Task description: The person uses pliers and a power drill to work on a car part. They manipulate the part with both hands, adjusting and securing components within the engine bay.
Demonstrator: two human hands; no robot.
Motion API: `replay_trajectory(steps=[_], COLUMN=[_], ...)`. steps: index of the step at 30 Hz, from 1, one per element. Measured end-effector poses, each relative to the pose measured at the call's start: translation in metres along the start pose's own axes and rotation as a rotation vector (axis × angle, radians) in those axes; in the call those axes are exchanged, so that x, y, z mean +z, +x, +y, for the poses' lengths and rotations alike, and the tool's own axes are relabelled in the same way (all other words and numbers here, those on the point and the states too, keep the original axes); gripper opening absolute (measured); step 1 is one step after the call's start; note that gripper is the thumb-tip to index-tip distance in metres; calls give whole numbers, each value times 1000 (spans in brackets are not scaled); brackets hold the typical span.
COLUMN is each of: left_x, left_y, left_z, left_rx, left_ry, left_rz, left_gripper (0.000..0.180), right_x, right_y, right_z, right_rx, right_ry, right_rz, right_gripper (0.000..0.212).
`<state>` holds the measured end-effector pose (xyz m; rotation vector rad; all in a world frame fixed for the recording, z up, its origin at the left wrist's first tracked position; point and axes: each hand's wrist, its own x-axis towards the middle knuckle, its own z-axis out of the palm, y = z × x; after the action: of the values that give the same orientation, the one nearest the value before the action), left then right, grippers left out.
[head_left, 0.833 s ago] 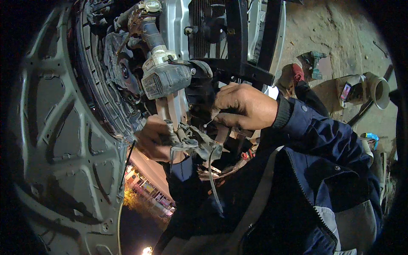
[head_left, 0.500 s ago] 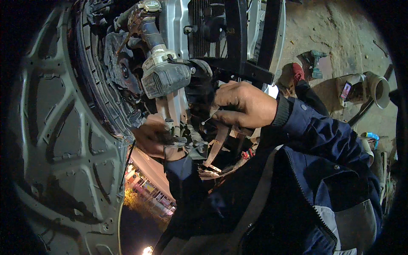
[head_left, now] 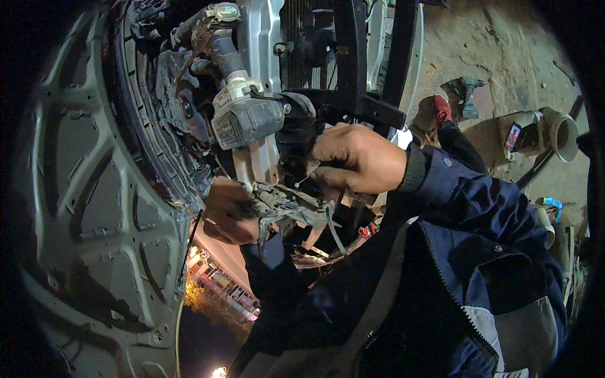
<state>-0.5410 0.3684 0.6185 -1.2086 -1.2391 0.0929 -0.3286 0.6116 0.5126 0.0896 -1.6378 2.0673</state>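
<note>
My left hand is closed around one end of a greasy metal latch with a coil spring on it, and the latch lies over the car's front frame. Close to its right, my right hand pinches a thin cable with a small pale knob at its end. The knob hangs beside the latch, apart from it. My right fingertips are partly in shadow. Above both hands, a worn cordless power tool rests on the grey metal crossmember.
A raised hood fills the left side. Black frame bars stand before the radiator. On the ground at right are a green cordless drill, a phone by a pale tube, and a foot in a red shoe.
My left hand has turned, and the latch has swung up to the right, showing its spring and a strip hanging from it. My right hand has moved slightly left with the cable.
</note>
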Motion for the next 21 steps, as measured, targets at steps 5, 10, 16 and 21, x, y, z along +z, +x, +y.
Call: replay_trajectory(steps=[5, 10, 16, 21], left_x=[-31, -13, -1, -12], left_y=[29, 74, 121, 132], left_z=[3, 5, 9, 16], left_rx=[-539, -261, 218, 291], left_ry=[-363, -1364, -1393, -1236], left_rz=[-457, -434, -609, -739], left_gripper=[34, 36, 44, 55], right_x=[4, 5, 12, 15], right_y=[5, 6, 5, 2], right_z=[-4, -5, -2, -1], right_rx=[-63, -61, -81, -94], right_ry=[-103, -172, -209, -289], right_rz=[-7, -26, -24, -25], right_gripper=[15, 17, 17, 19])
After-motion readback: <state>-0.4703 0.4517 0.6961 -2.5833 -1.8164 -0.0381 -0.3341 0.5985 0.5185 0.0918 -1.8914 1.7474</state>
